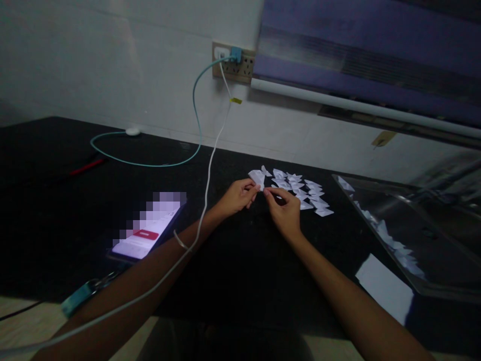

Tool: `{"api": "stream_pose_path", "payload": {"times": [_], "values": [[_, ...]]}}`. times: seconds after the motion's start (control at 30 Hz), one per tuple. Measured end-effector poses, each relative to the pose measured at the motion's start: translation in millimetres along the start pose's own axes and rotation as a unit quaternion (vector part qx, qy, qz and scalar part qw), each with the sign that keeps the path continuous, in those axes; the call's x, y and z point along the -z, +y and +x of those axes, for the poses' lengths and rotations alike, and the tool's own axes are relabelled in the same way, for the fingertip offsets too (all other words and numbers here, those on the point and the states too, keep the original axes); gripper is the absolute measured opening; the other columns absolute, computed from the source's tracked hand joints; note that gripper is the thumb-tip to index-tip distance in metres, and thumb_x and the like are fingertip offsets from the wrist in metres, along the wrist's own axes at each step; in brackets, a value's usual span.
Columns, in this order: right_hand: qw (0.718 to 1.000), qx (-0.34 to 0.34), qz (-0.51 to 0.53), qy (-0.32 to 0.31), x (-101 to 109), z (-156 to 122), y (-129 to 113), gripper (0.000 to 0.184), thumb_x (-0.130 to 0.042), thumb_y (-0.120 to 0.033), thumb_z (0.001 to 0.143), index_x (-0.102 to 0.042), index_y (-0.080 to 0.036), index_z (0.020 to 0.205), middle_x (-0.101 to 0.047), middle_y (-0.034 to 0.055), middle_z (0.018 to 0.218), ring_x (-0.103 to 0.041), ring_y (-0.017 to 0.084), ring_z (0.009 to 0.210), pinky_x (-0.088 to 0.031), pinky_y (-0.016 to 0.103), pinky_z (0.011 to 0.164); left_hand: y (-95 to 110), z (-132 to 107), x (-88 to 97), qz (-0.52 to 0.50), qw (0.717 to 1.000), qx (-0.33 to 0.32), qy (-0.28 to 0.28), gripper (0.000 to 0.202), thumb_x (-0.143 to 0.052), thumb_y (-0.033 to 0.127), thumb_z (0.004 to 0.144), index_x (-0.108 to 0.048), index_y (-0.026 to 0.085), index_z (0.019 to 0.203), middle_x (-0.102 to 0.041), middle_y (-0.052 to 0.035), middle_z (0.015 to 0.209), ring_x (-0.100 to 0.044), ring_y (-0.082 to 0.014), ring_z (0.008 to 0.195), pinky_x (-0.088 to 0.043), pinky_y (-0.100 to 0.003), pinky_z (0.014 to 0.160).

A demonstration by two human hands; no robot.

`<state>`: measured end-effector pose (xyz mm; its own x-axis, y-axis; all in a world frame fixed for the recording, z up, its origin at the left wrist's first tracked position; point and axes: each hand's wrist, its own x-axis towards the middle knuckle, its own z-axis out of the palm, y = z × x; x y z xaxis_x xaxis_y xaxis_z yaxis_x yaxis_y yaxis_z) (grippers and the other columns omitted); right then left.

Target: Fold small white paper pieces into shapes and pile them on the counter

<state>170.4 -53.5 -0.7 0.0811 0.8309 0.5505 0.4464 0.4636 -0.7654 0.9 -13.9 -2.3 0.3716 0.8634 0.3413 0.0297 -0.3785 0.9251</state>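
Left hand (238,195): I have the thumb and forefinger pinching one folded paper piece (257,176) by its lower edge. The piece is held up off the bench (233,281), just in front of the other folded pieces. Right hand (284,213): I have the thumb and forefinger pressed together on the lower right corner of the same piece. The two-sided grip probably keeps the thin paper from turning; holding it low leaves the upper face uncovered.

Finished-looking folded pieces (299,186) lie in close rows beyond the right hand, probably grouped so that they stay within short reach. More folded papers (387,235) line the left edge of the sink (432,215); I cannot tell whether they rest on the rim or inside it.

White paper sheets (387,288) lie flat between the right forearm and the sink, judged to be set there for easy access. The lit smartphone (150,233) lies face up beside the left forearm, likely so that its screen can be read. Note: the white cable (208,185) crosses in front of the left forearm; I cannot tell whether it touches.
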Motion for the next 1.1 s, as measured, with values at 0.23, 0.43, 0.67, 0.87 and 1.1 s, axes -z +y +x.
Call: {"api": "stream_pose_path", "payload": {"times": [0.23,0.43,0.67,0.87,1.1], "values": [[0.997,-0.059,0.052,-0.022,-2.0,3.5,0.8,0.024,-0.073,-0.041,0.084,-0.081,-0.018,0.088,-0.080,0.0077,0.088,-0.072,0.024,0.082,-0.055,0.037,0.077,3.6,-2.5,-0.2,0.003,0.999,0.002,-0.038,0.036,-0.056,0.048,0.096,-0.056,0.016,0.079,-0.055,0.0034,0.062,-0.051,-0.0070,0.047,-0.037,-0.020,0.047],[0.987,-0.099,0.113,-0.050,-3.2,5.7,4.4,0.026,-0.077,-0.044,0.077,-0.078,-0.018,0.081,-0.078,0.0058,0.080,-0.069,0.021,0.073,-0.054,0.035,0.072,9.1,-5.6,0.2,0.057,0.998,0.023,-0.026,0.034,-0.057,0.044,0.095,-0.059,0.015,0.076,-0.050,0.0042,0.061,-0.044,-0.0081,0.052,-0.031,-0.022,0.050],[0.991,-0.103,0.085,-0.019,-0.7,7.8,8.1,0.023,-0.073,-0.040,0.078,-0.073,-0.018,0.075,-0.073,0.0043,0.071,-0.065,0.019,0.065,-0.052,0.032,0.064,11.1,-2.4,-2.3,-0.040,0.998,0.050,0.016,0.027,-0.063,0.042,0.092,-0.061,0.016,0.086,-0.051,0.0049,0.066,-0.044,-0.0069,0.053,-0.032,-0.021,0.051],[0.999,-0.016,-0.039,0.007,-0.9,0.1,5.0,0.018,-0.069,-0.033,0.086,-0.076,-0.019,0.077,-0.075,0.0057,0.074,-0.066,0.020,0.065,-0.050,0.033,0.064,13.0,0.1,-9.7,-0.108,0.990,0.085,-0.005,0.023,-0.056,0.040,0.098,-0.053,0.019,0.088,-0.047,0.0069,0.063,-0.039,-0.0053,0.045,-0.028,-0.020,0.044],[0.986,0.111,-0.098,-0.082,-0.3,-2.4,-2.1,0.015,-0.065,-0.026,0.092,-0.078,-0.020,0.089,-0.078,0.0079,0.086,-0.070,0.022,0.077,-0.052,0.036,0.074,3.7,-1.9,-9.8,-0.112,0.989,0.094,0.010,0.022,-0.058,0.040,0.098,-0.053,0.019,0.092,-0.051,0.0034,0.079,-0.045,-0.0056,0.060,-0.036,-0.017,0.053]]}}
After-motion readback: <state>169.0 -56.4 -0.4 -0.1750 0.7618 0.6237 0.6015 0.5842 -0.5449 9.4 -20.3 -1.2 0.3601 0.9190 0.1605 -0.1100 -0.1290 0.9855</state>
